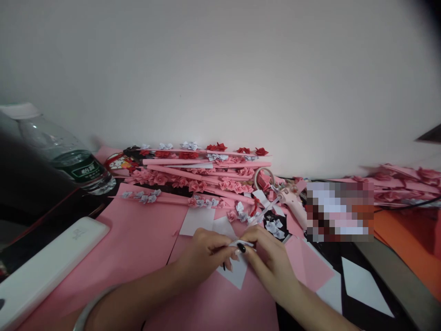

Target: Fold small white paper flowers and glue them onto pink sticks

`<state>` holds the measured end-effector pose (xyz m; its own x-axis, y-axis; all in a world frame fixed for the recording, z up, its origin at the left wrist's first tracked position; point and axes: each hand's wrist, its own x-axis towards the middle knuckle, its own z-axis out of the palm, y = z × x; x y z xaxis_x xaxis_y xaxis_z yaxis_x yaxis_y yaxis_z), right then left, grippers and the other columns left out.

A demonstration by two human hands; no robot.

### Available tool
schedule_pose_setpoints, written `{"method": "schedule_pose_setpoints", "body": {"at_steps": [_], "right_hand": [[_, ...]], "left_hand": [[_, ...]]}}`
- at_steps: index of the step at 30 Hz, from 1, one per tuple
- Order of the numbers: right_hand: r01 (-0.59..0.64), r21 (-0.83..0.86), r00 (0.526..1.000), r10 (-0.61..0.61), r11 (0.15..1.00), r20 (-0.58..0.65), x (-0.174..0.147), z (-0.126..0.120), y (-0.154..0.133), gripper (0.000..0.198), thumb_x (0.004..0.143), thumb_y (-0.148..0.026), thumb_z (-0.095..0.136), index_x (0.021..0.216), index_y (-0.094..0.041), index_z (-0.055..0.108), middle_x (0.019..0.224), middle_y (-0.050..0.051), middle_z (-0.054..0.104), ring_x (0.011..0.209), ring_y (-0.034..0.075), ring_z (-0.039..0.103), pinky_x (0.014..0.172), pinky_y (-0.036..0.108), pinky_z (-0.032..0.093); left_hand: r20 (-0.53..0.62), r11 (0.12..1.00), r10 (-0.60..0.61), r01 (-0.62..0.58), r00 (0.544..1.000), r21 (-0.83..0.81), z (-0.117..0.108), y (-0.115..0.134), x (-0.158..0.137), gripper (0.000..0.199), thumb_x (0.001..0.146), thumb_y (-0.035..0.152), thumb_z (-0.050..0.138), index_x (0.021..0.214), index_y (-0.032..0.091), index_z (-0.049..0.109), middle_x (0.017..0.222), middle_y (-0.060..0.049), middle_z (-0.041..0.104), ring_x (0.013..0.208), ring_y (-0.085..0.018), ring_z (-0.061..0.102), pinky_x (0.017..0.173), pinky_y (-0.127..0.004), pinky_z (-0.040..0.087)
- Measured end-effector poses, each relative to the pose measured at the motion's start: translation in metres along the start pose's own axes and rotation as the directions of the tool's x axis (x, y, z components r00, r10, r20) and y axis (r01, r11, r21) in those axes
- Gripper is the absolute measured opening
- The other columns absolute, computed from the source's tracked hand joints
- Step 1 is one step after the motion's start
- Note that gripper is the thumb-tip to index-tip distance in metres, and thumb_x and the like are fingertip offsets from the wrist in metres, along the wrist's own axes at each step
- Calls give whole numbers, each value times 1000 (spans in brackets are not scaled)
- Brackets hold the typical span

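Both hands meet over the pink paper sheets (138, 234). Between their fingertips is a small piece of folded white paper (241, 242), mostly covered by the fingers. My left hand (210, 253) pinches it from the left side, thumb and fingers closed. From the other side my right hand (267, 257) grips it, its dark-nailed thumb pressed on the fold. Just beneath lies a flat white paper square (237, 276). White folded paper flowers (274, 226) sit beyond my right hand, near a pink glue gun (291, 201).
Paper flowers on pink rolled stems (193, 184) are heaped along the wall. A tape roll (264, 178) stands among them. At left are a water bottle (74, 156) and a long white case (51, 271). White sheets (365, 285) and orange paper (403, 239) lie at right.
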<state>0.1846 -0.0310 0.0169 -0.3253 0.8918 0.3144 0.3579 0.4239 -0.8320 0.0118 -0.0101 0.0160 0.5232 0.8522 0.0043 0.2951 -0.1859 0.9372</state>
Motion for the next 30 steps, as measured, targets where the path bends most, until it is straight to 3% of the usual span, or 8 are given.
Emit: {"method": "schedule_pose_setpoints", "body": {"at_steps": [5,12,18,24,30], "right_hand": [[6,-55,1000,-7,998,-9,-2,2,6,18,86,-16,43,68,-18,45,66,0,46,61,13,45,56,25,34],[-59,-80,998,59,995,3,-1,6,11,23,86,-19,41,65,-19,35,63,-2,39,56,11,37,52,23,29],[-19,-134,984,42,991,171,2,2,11,25,86,-20,39,63,-19,34,61,-3,39,56,11,37,52,24,28],[-38,53,944,18,998,329,7,2,7,33,90,-22,35,60,-17,47,59,0,55,56,11,49,56,23,35],[-58,117,966,26,992,259,6,4,12,37,90,-28,39,55,-16,43,52,-3,47,49,8,41,49,21,29]], "left_hand": [[34,998,-59,60,998,-35,2,-2,0,26,79,20,47,60,14,64,55,-1,64,51,-11,58,50,-18,42],[126,945,-198,223,972,-238,3,-4,5,25,78,24,48,60,12,61,54,-2,63,53,-14,63,52,-22,49],[234,935,-157,220,959,-277,4,-6,3,22,75,17,48,59,11,61,57,-2,65,53,-14,63,51,-22,50],[296,902,-126,234,947,-364,6,-11,3,11,71,11,48,66,13,58,61,-1,65,53,-14,64,51,-23,51],[269,882,-185,280,945,-379,4,-7,5,10,74,18,50,64,14,49,59,-2,65,53,-15,64,48,-22,48]]}}
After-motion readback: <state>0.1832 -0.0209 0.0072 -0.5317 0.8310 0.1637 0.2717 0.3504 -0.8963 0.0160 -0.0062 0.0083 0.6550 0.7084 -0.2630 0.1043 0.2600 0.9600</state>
